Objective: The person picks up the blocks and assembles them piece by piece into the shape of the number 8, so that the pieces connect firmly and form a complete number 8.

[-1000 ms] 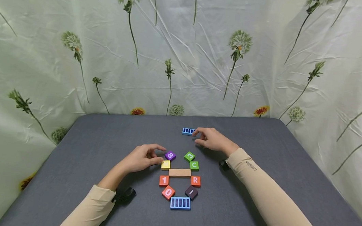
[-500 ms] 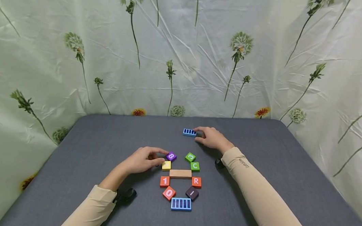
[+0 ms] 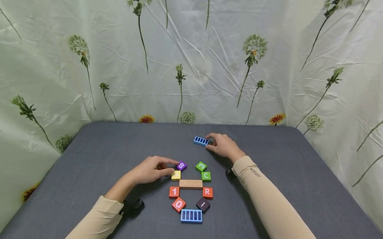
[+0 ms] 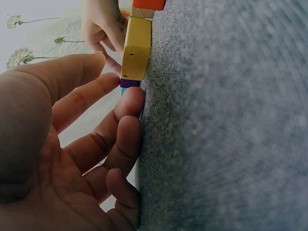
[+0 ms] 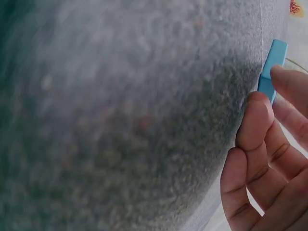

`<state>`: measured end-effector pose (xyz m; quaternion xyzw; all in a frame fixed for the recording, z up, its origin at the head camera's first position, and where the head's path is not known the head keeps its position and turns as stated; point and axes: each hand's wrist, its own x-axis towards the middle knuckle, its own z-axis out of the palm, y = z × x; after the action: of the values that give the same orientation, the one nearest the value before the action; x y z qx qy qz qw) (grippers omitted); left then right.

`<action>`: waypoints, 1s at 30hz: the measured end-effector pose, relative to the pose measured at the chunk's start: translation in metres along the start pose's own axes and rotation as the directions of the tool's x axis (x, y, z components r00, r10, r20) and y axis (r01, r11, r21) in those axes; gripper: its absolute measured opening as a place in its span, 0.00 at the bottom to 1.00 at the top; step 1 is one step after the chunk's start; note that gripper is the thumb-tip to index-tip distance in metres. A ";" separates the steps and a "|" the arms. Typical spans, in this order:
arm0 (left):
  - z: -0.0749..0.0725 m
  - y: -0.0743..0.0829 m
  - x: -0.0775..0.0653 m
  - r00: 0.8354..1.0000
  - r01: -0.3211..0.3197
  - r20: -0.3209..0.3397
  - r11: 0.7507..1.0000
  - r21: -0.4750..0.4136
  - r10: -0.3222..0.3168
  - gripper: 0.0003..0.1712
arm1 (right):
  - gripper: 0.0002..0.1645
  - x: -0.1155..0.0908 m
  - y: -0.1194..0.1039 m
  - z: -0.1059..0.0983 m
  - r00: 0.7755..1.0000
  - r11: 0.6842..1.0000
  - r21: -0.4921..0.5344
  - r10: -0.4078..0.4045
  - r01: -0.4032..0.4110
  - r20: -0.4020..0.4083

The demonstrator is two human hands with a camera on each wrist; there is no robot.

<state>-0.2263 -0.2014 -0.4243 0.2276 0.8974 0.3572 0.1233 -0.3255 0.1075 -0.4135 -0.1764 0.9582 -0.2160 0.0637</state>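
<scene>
My right hand (image 3: 223, 145) pinches the right end of a blue slotted block (image 3: 201, 141) at the back of the table, thumb and fingers around its edges. In the right wrist view that blue block (image 5: 273, 67) shows its side between thumb and fingertips. My left hand (image 3: 152, 170) rests beside a ring of blocks, its index fingertip at the purple "8" block (image 3: 181, 166). The thumb lies near the yellow block (image 3: 176, 175), apart from it in the left wrist view, where the other fingers of the left hand (image 4: 82, 130) are loosely bent against the cloth.
A wooden bar (image 3: 191, 184) spans the ring's middle. Around it lie green "3" (image 3: 201, 166) and "C" blocks (image 3: 206, 176), orange "1" (image 3: 174, 192), "R" (image 3: 208, 193) and "0" blocks (image 3: 178, 204), a dark block (image 3: 203, 204) and another blue slotted block (image 3: 191, 216).
The right hand has taken hold of the far blue block and turned it slightly, its right end swinging toward me. The left index finger has come to the purple block.
</scene>
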 end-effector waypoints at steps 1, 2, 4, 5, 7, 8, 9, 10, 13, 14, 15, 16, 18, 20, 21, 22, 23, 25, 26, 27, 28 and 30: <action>0.000 0.000 0.000 1.000 0.002 0.003 1.000 0.001 -0.002 0.21 | 0.25 0.001 -0.001 0.000 1.000 1.000 -0.004 0.008 -0.008 -0.003; 0.000 0.000 0.000 1.000 0.004 0.004 1.000 0.003 -0.004 0.21 | 0.25 0.001 -0.001 0.000 1.000 1.000 -0.006 0.016 -0.016 -0.007; 0.000 0.001 0.000 1.000 0.005 0.005 1.000 0.006 -0.005 0.21 | 0.24 0.001 -0.003 0.001 1.000 1.000 -0.009 0.026 -0.026 -0.013; 0.000 0.001 0.000 1.000 0.007 0.005 1.000 0.006 -0.007 0.21 | 0.23 0.002 -0.003 0.001 0.999 0.999 -0.014 0.031 -0.032 -0.016; 0.000 0.001 0.000 1.000 0.006 0.004 1.000 0.006 -0.006 0.20 | 0.22 0.002 -0.004 0.001 0.999 0.999 -0.017 0.040 -0.041 -0.022; 0.000 0.000 0.000 1.000 0.004 0.005 1.000 0.006 -0.004 0.21 | 0.22 0.002 -0.005 0.002 0.999 0.999 -0.020 0.044 -0.045 -0.023; 0.000 0.000 0.000 1.000 0.003 0.006 1.000 0.005 -0.003 0.21 | 0.21 0.003 -0.006 0.002 0.999 0.999 -0.023 0.048 -0.048 -0.024; -0.001 0.000 0.000 1.000 0.001 0.007 1.000 0.004 -0.001 0.21 | 0.21 0.003 -0.006 0.002 0.998 0.998 -0.027 0.051 -0.051 -0.025; -0.001 -0.001 0.000 1.000 0.000 0.012 1.000 0.000 0.000 0.21 | 0.21 0.004 -0.009 0.003 0.998 0.998 -0.031 0.053 -0.053 -0.017; -0.001 -0.001 -0.001 1.000 -0.004 0.014 1.000 -0.001 0.004 0.21 | 0.21 0.004 -0.010 0.003 0.999 0.998 -0.031 0.053 -0.053 -0.013; -0.001 -0.001 -0.001 1.000 -0.004 0.013 1.000 -0.002 0.004 0.21 | 0.21 0.004 -0.010 0.003 0.999 0.998 -0.031 0.052 -0.052 -0.009; -0.001 -0.001 -0.001 1.000 -0.006 0.014 1.000 -0.003 0.007 0.21 | 0.21 0.004 -0.011 0.003 0.999 0.998 -0.029 0.051 -0.051 -0.005; -0.001 -0.001 -0.001 1.000 -0.006 0.015 1.000 -0.002 0.006 0.21 | 0.21 0.003 -0.013 0.003 0.999 0.999 -0.028 0.047 -0.047 0.005; -0.001 -0.001 -0.001 1.000 -0.007 0.015 1.000 -0.003 0.007 0.22 | 0.21 0.002 -0.014 0.002 0.999 0.999 -0.029 0.039 -0.038 0.011; -0.001 -0.001 0.000 1.000 -0.007 0.015 1.000 -0.005 0.007 0.22 | 0.21 0.002 -0.014 0.002 0.999 0.999 -0.028 0.034 -0.033 0.013; -0.001 -0.001 0.000 1.000 -0.008 0.017 1.000 -0.005 0.008 0.22 | 0.21 0.001 -0.015 0.001 0.999 0.999 -0.027 0.028 -0.027 0.016; 0.000 -0.001 0.000 1.000 -0.008 0.017 1.000 -0.007 0.008 0.22 | 0.20 0.000 -0.015 0.001 1.000 0.999 -0.025 0.021 -0.021 0.021; 0.000 -0.001 0.000 1.000 -0.010 0.019 1.000 -0.014 0.010 0.22 | 0.20 -0.001 -0.015 -0.001 1.000 1.000 -0.020 0.006 -0.006 0.029; 0.000 -0.001 0.000 1.000 -0.009 0.019 1.000 -0.015 0.010 0.22 | 0.20 -0.001 -0.016 -0.001 0.999 1.000 -0.015 0.000 0.001 0.034; 0.000 -0.001 0.000 1.000 -0.009 0.020 1.000 -0.016 0.009 0.22 | 0.20 -0.002 -0.016 -0.002 0.999 1.000 -0.011 -0.008 0.008 0.039; 0.000 -0.001 0.000 1.000 -0.007 0.020 1.000 -0.016 0.007 0.22 | 0.20 -0.002 -0.016 -0.002 0.999 1.000 -0.005 -0.015 0.015 0.046; 0.000 -0.001 0.000 1.000 -0.004 0.019 1.000 -0.015 0.004 0.22 | 0.20 -0.003 -0.016 -0.003 0.998 0.999 0.004 -0.033 0.033 0.053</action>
<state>-0.2268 -0.2021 -0.4245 0.2321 0.8930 0.3619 0.1330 -0.3182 0.0960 -0.4033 -0.1980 0.9527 -0.2140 0.0858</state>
